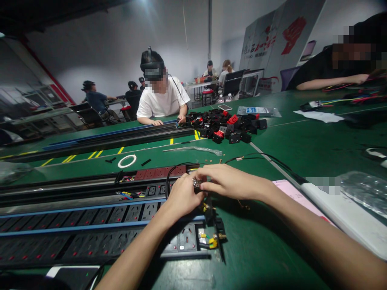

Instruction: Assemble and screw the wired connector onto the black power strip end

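My left hand [185,195] is closed at the right ends of the power strips, its fingers curled and partly hidden. My right hand [225,178] reaches in from the right, and its fingertips meet the left hand's. Between them shows a small shiny metal piece [196,183], too small to name. Below the hands lie long power strips with black sockets [104,215] and blue edges. At the near strip's end, yellow-ended wires [212,243] and a dark end plate [218,233] stick out. A thin black cable [168,177] loops behind my left hand.
Across the green table, a person in a white shirt [161,96] handles long rails beside a pile of black and red sockets [229,125]. A white ring [127,161] lies ahead. To the right are a pink phone [294,199], a white device [341,213] and bubble wrap [365,189].
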Motion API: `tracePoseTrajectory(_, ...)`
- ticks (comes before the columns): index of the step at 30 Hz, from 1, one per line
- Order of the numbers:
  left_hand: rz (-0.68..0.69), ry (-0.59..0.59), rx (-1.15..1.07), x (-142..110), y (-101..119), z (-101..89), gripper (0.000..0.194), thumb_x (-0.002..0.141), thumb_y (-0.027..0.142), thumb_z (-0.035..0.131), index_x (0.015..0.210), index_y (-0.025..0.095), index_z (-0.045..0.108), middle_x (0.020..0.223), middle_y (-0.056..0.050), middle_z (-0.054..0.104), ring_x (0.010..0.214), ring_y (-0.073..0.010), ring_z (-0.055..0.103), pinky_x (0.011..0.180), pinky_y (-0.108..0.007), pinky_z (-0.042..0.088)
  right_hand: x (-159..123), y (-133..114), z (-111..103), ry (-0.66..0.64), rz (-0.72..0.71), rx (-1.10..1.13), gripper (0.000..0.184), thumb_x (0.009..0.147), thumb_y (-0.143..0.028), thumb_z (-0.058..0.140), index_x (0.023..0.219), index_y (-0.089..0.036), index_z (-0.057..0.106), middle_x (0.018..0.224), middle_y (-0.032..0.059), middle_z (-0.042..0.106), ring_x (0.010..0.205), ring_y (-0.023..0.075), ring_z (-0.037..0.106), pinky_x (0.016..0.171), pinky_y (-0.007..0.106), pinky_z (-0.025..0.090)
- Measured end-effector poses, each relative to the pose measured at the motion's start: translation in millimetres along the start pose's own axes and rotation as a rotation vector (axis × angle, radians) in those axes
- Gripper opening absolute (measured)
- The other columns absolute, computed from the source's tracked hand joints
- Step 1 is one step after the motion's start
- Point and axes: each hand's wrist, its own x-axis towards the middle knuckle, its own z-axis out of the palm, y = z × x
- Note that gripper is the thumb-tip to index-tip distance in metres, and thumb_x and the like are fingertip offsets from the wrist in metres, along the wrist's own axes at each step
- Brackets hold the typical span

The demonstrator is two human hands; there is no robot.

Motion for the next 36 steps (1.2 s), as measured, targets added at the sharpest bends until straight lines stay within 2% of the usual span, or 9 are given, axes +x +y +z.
tracePoseTrajectory(4, 0.033, 0.003, 0.006, 1, 0, 0.4, 0.025, 0.08, 0.019, 0.062, 0.104, 0.02, 0.062, 0.102, -0.005, 0.07, 0.094, -0.0247, 0.063, 0.085, -0.035, 0.05, 1, -3, 2, -0.002, 0.015, -0.026, 0.015, 0.096, -0.027, 0.052, 0.103, -0.018, 0.061, 0.102, 0.0085, 0.066, 0.093, 0.021, 0.06, 0.081, 0.03, 0.043)
tracePoseTrajectory(7, 0.001, -0.002, 0.0, 1, 1, -0.9, 0.034, 0.077, 0.022, 0.068, 0.11, 0.02, 0.062, 0.107, -0.008, 0.069, 0.099, -0.0265, 0.063, 0.086, -0.036, 0.05, 3, 2, 3, 0.041, 0.073, -0.044, 0.015, 0.098, -0.029, 0.048, 0.099, -0.018, 0.058, 0.098, 0.0078, 0.066, 0.09, 0.0207, 0.06, 0.077, 0.029, 0.042)
tracePoseTrajectory(13, -0.046, -0.032, -0.016, 1, 2, -3.0, 0.047, 0.075, 0.025, 0.074, 0.119, 0.02, 0.059, 0.105, -0.008, 0.069, 0.098, -0.0267, 0.063, 0.084, -0.037, 0.05, 5, 13, 4, 0.097, 0.185, -0.072, 0.017, 0.099, -0.03, 0.046, 0.097, -0.017, 0.056, 0.096, 0.009, 0.066, 0.087, 0.021, 0.061, 0.074, 0.028, 0.039)
tracePoseTrajectory(16, -0.048, -0.036, -0.021, 1, 3, -3.5, 0.049, 0.075, 0.024, 0.073, 0.122, 0.02, 0.058, 0.106, -0.008, 0.069, 0.098, -0.0267, 0.063, 0.084, -0.037, 0.05, 4, 14, 2, 0.113, 0.177, -0.054, 0.016, 0.098, -0.03, 0.047, 0.095, -0.017, 0.056, 0.094, 0.0088, 0.066, 0.084, 0.0199, 0.06, 0.073, 0.028, 0.039)
tracePoseTrajectory(21, -0.048, -0.03, -0.012, 0, 4, -4.0, 0.049, 0.075, 0.025, 0.072, 0.122, 0.021, 0.058, 0.104, -0.008, 0.069, 0.096, -0.027, 0.063, 0.084, -0.037, 0.05, 1, 11, -3, 0.074, 0.087, -0.01, 0.013, 0.094, -0.027, 0.052, 0.09, -0.017, 0.058, 0.09, 0.0058, 0.067, 0.078, 0.0176, 0.057, 0.068, 0.026, 0.037)
tracePoseTrajectory(24, -0.05, -0.028, -0.014, 0, 4, -3.7, 0.047, 0.076, 0.025, 0.072, 0.12, 0.02, 0.059, 0.105, -0.008, 0.069, 0.096, -0.0269, 0.063, 0.084, -0.037, 0.05, 3, 11, -1, 0.094, 0.101, -0.007, 0.014, 0.095, -0.027, 0.051, 0.09, -0.017, 0.059, 0.089, 0.0056, 0.067, 0.079, 0.0176, 0.058, 0.069, 0.026, 0.037)
tracePoseTrajectory(29, -0.056, -0.04, -0.015, 0, 2, -3.1, 0.055, 0.075, 0.026, 0.073, 0.128, 0.021, 0.057, 0.108, -0.008, 0.068, 0.099, -0.0262, 0.063, 0.087, -0.037, 0.05, 8, 24, 8, 0.193, 0.224, 0.023, 0.021, 0.096, -0.033, 0.049, 0.091, -0.015, 0.06, 0.088, 0.0075, 0.067, 0.078, 0.018, 0.059, 0.07, 0.027, 0.038)
tracePoseTrajectory(32, -0.063, -0.052, -0.006, 0, 2, -3.2, 0.065, 0.075, 0.026, 0.074, 0.137, 0.023, 0.051, 0.109, -0.008, 0.068, 0.099, -0.0264, 0.063, 0.088, -0.038, 0.05, 11, 38, 17, 0.238, 0.31, 0.124, 0.021, 0.093, -0.034, 0.051, 0.087, -0.015, 0.06, 0.081, 0.0047, 0.065, 0.071, 0.0162, 0.056, 0.064, 0.026, 0.036)
tracePoseTrajectory(36, -0.072, -0.063, 0.0, 1, 2, -3.0, 0.068, 0.076, 0.026, 0.072, 0.14, 0.024, 0.049, 0.111, -0.008, 0.067, 0.1, -0.0265, 0.063, 0.089, -0.039, 0.05, 16, 52, 29, 0.269, 0.444, 0.303, 0.023, 0.089, -0.034, 0.051, 0.074, -0.017, 0.055, 0.066, -0.0004, 0.057, 0.06, 0.0127, 0.049, 0.056, 0.024, 0.031)
